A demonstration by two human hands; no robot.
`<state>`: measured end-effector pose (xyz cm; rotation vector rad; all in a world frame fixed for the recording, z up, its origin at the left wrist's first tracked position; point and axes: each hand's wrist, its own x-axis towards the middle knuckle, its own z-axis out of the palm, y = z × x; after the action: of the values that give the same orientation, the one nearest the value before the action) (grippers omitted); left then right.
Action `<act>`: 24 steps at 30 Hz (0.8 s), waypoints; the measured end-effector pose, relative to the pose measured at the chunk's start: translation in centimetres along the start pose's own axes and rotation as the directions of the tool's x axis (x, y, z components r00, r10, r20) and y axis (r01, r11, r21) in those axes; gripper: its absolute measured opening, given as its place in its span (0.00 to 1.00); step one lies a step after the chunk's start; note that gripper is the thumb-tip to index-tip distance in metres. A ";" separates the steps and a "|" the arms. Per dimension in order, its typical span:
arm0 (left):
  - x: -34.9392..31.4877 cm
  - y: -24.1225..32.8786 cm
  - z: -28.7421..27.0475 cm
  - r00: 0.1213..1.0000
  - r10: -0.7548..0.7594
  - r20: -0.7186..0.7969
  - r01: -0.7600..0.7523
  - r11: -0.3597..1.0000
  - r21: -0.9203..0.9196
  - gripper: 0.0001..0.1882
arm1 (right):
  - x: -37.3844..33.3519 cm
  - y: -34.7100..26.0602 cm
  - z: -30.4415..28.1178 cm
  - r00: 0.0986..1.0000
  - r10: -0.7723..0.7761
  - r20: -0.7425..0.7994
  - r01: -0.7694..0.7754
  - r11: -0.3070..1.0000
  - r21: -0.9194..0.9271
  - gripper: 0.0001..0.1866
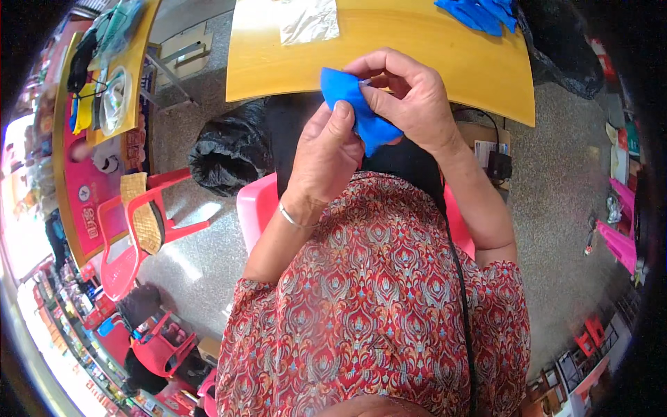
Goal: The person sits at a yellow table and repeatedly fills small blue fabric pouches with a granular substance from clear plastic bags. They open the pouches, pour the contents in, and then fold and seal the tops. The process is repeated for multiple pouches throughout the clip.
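Both my hands hold a small piece of blue cloth [375, 130] above my lap, just in front of the table edge. My left hand [322, 154] grips it from the lower left, with the thumb pressed flat on its face and the fingers behind it. At its upper right edge, my right hand [415, 104] pinches the cloth between thumb and fingers. Something small and pale shows at that pinch, too small to make out. More blue cloth pieces [479, 15] lie at the table's far right.
A yellow table [403, 45] stands ahead, with a crumpled whitish plastic bag [309, 19] on it. An open black bag [229, 156] sits on the floor at left, near a red plastic chair [125, 243]. Another black bag [563, 48] hangs by the table's right edge.
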<state>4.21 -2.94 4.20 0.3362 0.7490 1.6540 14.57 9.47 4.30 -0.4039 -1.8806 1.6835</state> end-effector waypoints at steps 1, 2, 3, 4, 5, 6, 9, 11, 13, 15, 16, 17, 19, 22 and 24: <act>-0.2 0.0 -0.2 0.999 0.009 -0.032 -0.009 1.000 0.011 0.25 | -0.1 0.4 0.5 0.997 -0.042 -0.064 0.039 0.998 -0.055 0.13; -0.4 0.0 -0.2 0.998 0.018 -0.063 -0.017 1.000 0.022 0.24 | -0.2 0.4 0.7 0.990 -0.103 -0.094 0.093 0.990 -0.104 0.12; -0.5 0.3 -0.2 0.998 0.066 -0.023 -0.064 0.994 0.092 0.21 | -0.5 0.2 1.0 0.979 -0.164 -0.121 0.145 0.977 -0.153 0.11; -0.6 0.6 0.1 0.998 0.066 -0.016 -0.064 0.994 0.087 0.22 | -0.8 0.1 1.1 0.964 -0.223 -0.146 0.191 0.960 -0.203 0.10; -0.6 0.9 0.3 0.998 0.065 -0.007 -0.064 0.995 0.082 0.22 | -0.9 0.2 1.2 0.947 -0.290 -0.141 0.248 0.935 -0.252 0.11; -0.7 1.0 0.3 0.998 0.063 0.001 -0.063 0.995 0.077 0.23 | -1.0 0.0 1.5 0.941 -0.294 -0.169 0.246 0.935 -0.257 0.10; -0.6 0.9 0.3 0.999 0.044 0.008 -0.044 0.997 -0.060 0.23 | -1.2 -0.7 1.8 0.919 -0.332 -0.212 0.261 0.916 -0.304 0.09; -0.6 0.8 0.1 0.999 0.052 -0.007 -0.052 0.998 -0.042 0.25 | -1.4 -0.7 1.6 0.902 -0.390 -0.188 0.302 0.878 -0.372 0.09; -0.7 0.9 -0.2 0.996 0.081 -0.031 -0.078 0.995 0.066 0.28 | -1.7 -0.5 1.5 0.906 -0.412 -0.102 0.343 0.853 -0.394 0.09; -0.5 1.2 -0.2 0.994 0.105 0.027 -0.105 0.994 -0.003 0.28 | -2.2 -0.9 1.4 0.943 -0.332 -0.007 0.309 0.886 -0.345 0.12; -0.4 1.4 -0.1 0.991 0.118 0.056 -0.116 0.993 -0.038 0.28 | -2.2 -1.3 1.4 0.930 -0.368 0.022 0.349 0.861 -0.370 0.13; -0.3 1.4 0.3 0.990 0.132 0.047 -0.127 0.986 -0.106 0.24 | -2.2 -1.5 1.4 0.914 -0.402 0.052 0.388 0.834 -0.393 0.14; -0.7 1.4 0.9 0.995 0.098 0.026 -0.094 0.988 -0.123 0.22 | -2.3 -1.4 1.4 0.893 -0.438 0.101 0.425 0.750 -0.506 0.20; -0.7 1.1 0.9 0.995 0.095 -0.025 -0.093 0.991 0.091 0.24 | -2.0 -1.7 1.3 0.926 -0.375 0.047 0.296 0.640 -0.709 0.22; -0.5 1.0 0.4 0.995 0.100 -0.011 -0.097 0.986 0.138 0.24 | -2.2 -1.4 1.1 0.950 -0.313 -0.015 0.260 0.814 -0.520 0.19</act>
<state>3.77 -3.38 5.20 0.4624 0.8740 1.7042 15.85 7.07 5.20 -0.3752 -2.1749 0.9307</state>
